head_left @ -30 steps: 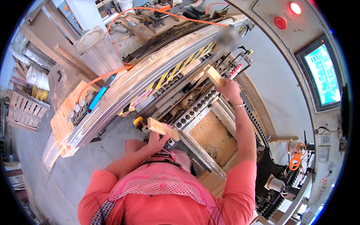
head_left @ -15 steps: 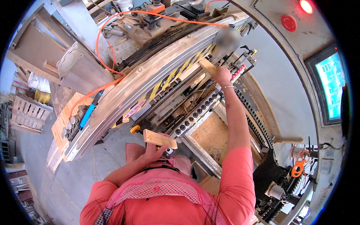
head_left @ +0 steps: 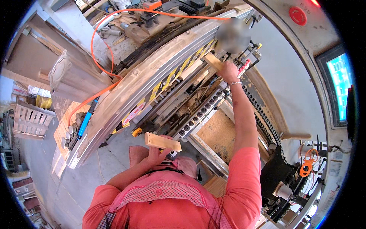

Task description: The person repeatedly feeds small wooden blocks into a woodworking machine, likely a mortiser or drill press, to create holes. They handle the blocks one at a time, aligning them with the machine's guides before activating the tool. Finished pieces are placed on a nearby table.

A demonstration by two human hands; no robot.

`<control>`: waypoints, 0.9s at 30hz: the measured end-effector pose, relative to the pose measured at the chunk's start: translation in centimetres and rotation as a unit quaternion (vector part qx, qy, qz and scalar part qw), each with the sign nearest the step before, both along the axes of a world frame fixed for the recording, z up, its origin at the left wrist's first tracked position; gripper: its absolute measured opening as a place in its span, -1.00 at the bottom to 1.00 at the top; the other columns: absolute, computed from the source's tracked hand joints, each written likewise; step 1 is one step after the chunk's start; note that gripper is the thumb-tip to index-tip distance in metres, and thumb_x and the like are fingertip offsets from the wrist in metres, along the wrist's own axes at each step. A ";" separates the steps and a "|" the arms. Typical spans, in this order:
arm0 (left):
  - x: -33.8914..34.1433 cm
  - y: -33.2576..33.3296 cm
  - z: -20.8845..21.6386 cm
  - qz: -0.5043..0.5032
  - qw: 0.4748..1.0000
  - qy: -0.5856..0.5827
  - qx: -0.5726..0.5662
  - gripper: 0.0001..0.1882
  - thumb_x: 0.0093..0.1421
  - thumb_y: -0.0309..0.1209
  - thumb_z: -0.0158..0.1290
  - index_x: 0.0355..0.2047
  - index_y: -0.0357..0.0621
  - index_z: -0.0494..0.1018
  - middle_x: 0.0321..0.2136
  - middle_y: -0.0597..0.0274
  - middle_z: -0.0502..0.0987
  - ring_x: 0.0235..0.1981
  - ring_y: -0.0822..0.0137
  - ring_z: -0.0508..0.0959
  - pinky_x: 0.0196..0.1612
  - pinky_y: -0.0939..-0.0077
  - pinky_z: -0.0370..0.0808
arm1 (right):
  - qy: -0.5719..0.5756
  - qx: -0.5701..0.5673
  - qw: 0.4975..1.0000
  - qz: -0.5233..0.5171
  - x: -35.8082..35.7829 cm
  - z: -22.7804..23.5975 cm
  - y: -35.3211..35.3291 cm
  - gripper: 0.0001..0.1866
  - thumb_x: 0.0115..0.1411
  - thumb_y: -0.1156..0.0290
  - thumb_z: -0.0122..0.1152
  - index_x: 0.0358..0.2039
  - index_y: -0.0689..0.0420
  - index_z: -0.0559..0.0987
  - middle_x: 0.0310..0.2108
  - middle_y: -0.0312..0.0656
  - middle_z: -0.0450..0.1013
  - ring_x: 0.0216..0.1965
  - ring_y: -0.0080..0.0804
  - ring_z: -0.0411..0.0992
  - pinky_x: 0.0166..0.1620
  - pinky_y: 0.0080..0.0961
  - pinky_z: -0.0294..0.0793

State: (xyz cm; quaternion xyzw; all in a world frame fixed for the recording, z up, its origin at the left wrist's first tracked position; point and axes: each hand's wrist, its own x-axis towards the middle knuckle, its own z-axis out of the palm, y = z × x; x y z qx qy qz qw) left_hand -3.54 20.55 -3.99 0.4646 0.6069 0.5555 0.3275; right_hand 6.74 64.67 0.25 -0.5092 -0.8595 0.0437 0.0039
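My left hand [head_left: 157,154] is closed round a short, pale wooden block [head_left: 163,142], held in front of my waist with its broad face up. My right arm reaches far out over the machine, and my right hand [head_left: 228,71] grips the near end of another light wooden piece [head_left: 213,61]. That piece lies at the machine's far end, beside the yellow-and-black striped strip [head_left: 164,86]. Below it runs a rail with a row of round black fittings [head_left: 200,115]. The fingertips of both hands are partly hidden.
A long curved wooden beam [head_left: 126,82] borders the machine on the left, with an orange hose [head_left: 92,40] looping over it. A lit screen [head_left: 340,82] and a red push button [head_left: 297,16] are on the right panel. A chip-covered board [head_left: 217,133] lies under my right arm.
The view has shifted slightly. Both hands keep hold of their wooden pieces, and the right hand has barely moved against the machine.
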 end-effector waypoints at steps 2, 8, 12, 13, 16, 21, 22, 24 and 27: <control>-0.1 0.0 -0.1 -0.008 1.000 -0.006 0.002 -0.69 -0.02 -0.45 0.07 -0.23 -0.25 0.37 -0.27 0.11 0.43 -0.26 0.21 0.46 -0.18 0.39 0.37 | 0.008 0.004 1.000 0.002 -0.1 0.6 -0.3 -0.61 -0.29 0.20 0.38 -0.47 0.22 0.58 -0.40 -0.02 0.51 -0.32 -0.13 0.49 -0.26 -0.33 0.50; -0.1 0.1 0.3 -0.022 0.999 -0.049 -0.008 -0.66 0.00 -0.44 0.05 -0.19 -0.25 0.33 -0.24 0.10 0.40 -0.23 0.23 0.44 -0.17 0.40 0.37 | 0.009 0.006 1.000 0.013 0.2 0.6 -0.3 -0.63 -0.28 0.21 0.36 -0.49 0.22 0.58 -0.43 -0.01 0.51 -0.33 -0.11 0.49 -0.27 -0.31 0.50; -0.3 0.0 0.3 -0.023 0.998 -0.047 -0.019 -0.65 -0.01 -0.48 0.04 -0.17 -0.25 0.31 -0.23 0.12 0.40 -0.21 0.25 0.43 -0.15 0.41 0.36 | 0.014 0.021 0.999 0.031 0.2 0.0 -0.1 -0.60 -0.26 0.18 0.37 -0.45 0.20 0.56 -0.42 -0.01 0.50 -0.33 -0.11 0.49 -0.26 -0.30 0.50; -0.3 0.0 0.4 -0.023 0.998 -0.060 -0.027 -0.65 -0.02 -0.50 0.04 -0.17 -0.25 0.31 -0.23 0.12 0.40 -0.21 0.25 0.42 -0.14 0.41 0.36 | 0.012 0.014 0.999 0.031 0.2 0.0 -0.1 -0.60 -0.26 0.17 0.37 -0.44 0.19 0.56 -0.41 -0.02 0.50 -0.33 -0.11 0.49 -0.26 -0.30 0.50; -0.5 0.1 1.3 -0.035 0.996 -0.068 -0.043 -0.63 -0.03 -0.54 0.04 -0.16 -0.26 0.31 -0.22 0.11 0.40 -0.20 0.26 0.42 -0.14 0.41 0.36 | 0.008 0.010 1.000 0.021 0.3 -0.2 -0.2 -0.60 -0.25 0.16 0.38 -0.44 0.18 0.56 -0.41 -0.02 0.49 -0.32 -0.10 0.49 -0.26 -0.28 0.50; -0.3 -0.2 0.2 -0.033 0.993 -0.094 -0.065 -0.63 -0.04 -0.56 0.04 -0.16 -0.26 0.30 -0.21 0.09 0.39 -0.19 0.27 0.43 -0.13 0.42 0.37 | -0.003 0.023 0.999 0.034 0.3 0.0 -0.4 -0.58 -0.25 0.13 0.35 -0.43 0.17 0.55 -0.42 0.00 0.49 -0.34 -0.09 0.48 -0.27 -0.26 0.49; -0.1 -0.2 0.3 -0.029 0.992 -0.104 -0.058 -0.63 -0.03 -0.56 0.04 -0.16 -0.26 0.30 -0.20 0.09 0.39 -0.18 0.27 0.43 -0.13 0.42 0.37 | -0.004 0.027 0.999 0.039 0.4 -0.3 -0.1 -0.58 -0.25 0.13 0.34 -0.42 0.17 0.55 -0.43 0.01 0.49 -0.35 -0.08 0.48 -0.28 -0.25 0.48; 0.0 0.0 0.1 -0.025 0.993 -0.102 -0.044 -0.63 -0.03 -0.57 0.04 -0.16 -0.27 0.30 -0.19 0.09 0.39 -0.18 0.27 0.42 -0.13 0.42 0.37 | 0.002 0.038 0.999 0.039 0.4 -0.2 -0.3 -0.56 -0.25 0.11 0.34 -0.42 0.17 0.55 -0.45 0.02 0.48 -0.36 -0.06 0.48 -0.28 -0.24 0.48; 0.0 -0.1 -0.5 -0.026 0.996 -0.082 -0.027 -0.62 -0.01 -0.57 0.03 -0.14 -0.27 0.27 -0.17 0.08 0.38 -0.17 0.27 0.42 -0.13 0.43 0.37 | 0.005 0.033 0.999 0.018 0.3 -0.3 -0.3 -0.56 -0.26 0.12 0.35 -0.43 0.18 0.54 -0.45 0.01 0.48 -0.36 -0.06 0.48 -0.28 -0.24 0.47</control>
